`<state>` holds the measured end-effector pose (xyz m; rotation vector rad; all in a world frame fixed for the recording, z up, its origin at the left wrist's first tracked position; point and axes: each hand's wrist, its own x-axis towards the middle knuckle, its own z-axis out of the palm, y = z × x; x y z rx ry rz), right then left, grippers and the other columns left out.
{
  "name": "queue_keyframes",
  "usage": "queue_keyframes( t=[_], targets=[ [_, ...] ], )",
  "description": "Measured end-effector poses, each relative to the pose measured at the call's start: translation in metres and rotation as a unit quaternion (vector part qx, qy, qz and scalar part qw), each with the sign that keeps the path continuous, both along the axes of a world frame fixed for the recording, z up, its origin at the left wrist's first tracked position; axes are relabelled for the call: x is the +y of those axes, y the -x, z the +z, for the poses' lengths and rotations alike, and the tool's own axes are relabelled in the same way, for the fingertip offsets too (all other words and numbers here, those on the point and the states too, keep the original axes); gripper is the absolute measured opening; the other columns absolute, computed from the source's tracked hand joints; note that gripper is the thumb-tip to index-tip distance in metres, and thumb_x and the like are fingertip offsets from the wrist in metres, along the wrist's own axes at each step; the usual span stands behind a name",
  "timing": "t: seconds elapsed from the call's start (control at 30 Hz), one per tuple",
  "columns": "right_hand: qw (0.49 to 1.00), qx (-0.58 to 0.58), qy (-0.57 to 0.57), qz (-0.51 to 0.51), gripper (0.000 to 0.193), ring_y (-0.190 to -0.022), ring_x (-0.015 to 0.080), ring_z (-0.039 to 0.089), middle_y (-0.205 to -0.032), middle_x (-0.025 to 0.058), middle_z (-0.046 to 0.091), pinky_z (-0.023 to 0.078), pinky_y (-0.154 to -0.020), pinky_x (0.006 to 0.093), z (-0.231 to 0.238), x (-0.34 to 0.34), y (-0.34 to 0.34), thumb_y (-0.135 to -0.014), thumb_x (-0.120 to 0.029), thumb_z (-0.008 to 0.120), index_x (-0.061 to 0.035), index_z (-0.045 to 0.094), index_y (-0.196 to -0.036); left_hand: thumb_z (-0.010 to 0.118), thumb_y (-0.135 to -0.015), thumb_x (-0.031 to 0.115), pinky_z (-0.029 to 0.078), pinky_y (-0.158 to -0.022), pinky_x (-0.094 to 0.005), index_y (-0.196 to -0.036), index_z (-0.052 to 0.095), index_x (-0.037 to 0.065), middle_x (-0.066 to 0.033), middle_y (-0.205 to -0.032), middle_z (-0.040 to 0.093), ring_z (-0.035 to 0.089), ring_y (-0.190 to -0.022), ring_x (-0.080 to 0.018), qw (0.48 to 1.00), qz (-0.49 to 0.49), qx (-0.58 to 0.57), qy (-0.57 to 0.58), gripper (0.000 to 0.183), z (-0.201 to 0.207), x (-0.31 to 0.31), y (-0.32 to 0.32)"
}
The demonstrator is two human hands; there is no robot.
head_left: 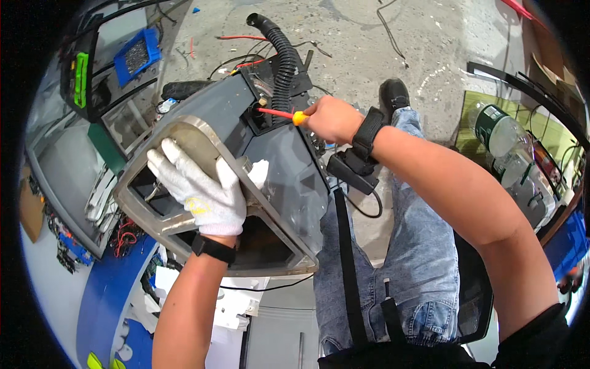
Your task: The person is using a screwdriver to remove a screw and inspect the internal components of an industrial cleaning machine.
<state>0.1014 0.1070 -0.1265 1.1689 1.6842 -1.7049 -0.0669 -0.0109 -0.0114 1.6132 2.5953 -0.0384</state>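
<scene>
Faded blue denim covers the person's knees (pixel 399 246) closest to the lens, with a black strap running down over them. Above the knees sits the biggest piece, a grey plastic machine housing (pixel 270 166), boxy with slanted smooth panels and an open metal-edged frame facing the wearer, tilted on the concrete floor (pixel 369 37). A black corrugated hose (pixel 283 61) curls out of its top end. The left hand (pixel 200 190), in a white knitted glove with a black band at the wrist, lies spread flat across the frame's pale rounded corner, bracing it rather than gripping. The right hand (pixel 332 120), bare and wearing a black wrist strap, is closed tight round a yellow-handled screwdriver (pixel 279 114), whose red shaft points into a recess at the housing's top. A clear plastic bottle (pixel 507 138) lies well off to the right.
</scene>
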Motion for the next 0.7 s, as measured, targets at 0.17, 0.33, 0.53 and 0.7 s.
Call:
queue_keyframes(
  t=[0.17,0.33,0.53,0.7],
  targets=[
    [0.994,0.027,-0.098,0.027,0.030,-0.077,0.0364,0.061,-0.084,0.0208,0.063,0.049,-0.071,0.0421,0.001,-0.009,-0.005,-0.079,-0.029,0.056,-0.0093,0.066,-0.099,0.046,-0.082,0.040,0.015,-0.106,-0.0525,-0.137,0.018,-0.005,-0.0356,-0.137,0.016,0.018,-0.127,-0.0494,1.000,-0.012,0.007,-0.017,0.076,0.001,0.007,0.010],
    [0.994,0.054,-0.096,-0.027,0.032,-0.076,0.0341,0.061,-0.081,0.0177,0.064,0.048,-0.070,0.0408,0.013,-0.027,-0.041,-0.082,-0.028,0.052,-0.0111,0.064,-0.106,0.047,-0.082,0.035,0.016,-0.106,-0.0518,-0.138,0.018,-0.004,-0.0346,-0.137,0.018,0.018,-0.128,-0.0484,1.000,-0.005,0.014,-0.024,0.073,-0.005,0.000,0.011],
    [0.990,0.020,-0.141,0.011,0.031,-0.076,0.0333,0.062,-0.079,0.0168,0.064,0.049,-0.070,0.0417,0.015,-0.011,-0.041,-0.080,-0.025,0.052,-0.0135,0.065,-0.105,0.048,-0.083,0.030,0.016,-0.107,-0.0506,-0.138,0.020,-0.003,-0.0321,-0.139,0.018,0.019,-0.129,-0.0456,0.999,-0.015,0.024,-0.035,0.070,-0.002,-0.001,0.012],
    [0.992,0.013,-0.123,0.012,0.030,-0.084,0.0331,0.062,-0.087,0.0176,0.065,0.049,-0.076,0.0415,0.001,-0.004,-0.035,-0.076,-0.023,0.049,-0.0099,0.068,-0.096,0.048,-0.083,0.029,0.015,-0.107,-0.0493,-0.138,0.020,-0.001,-0.0308,-0.140,0.017,0.018,-0.130,-0.0445,0.999,0.002,-0.003,-0.033,0.068,-0.003,0.000,0.005]
  ],
)
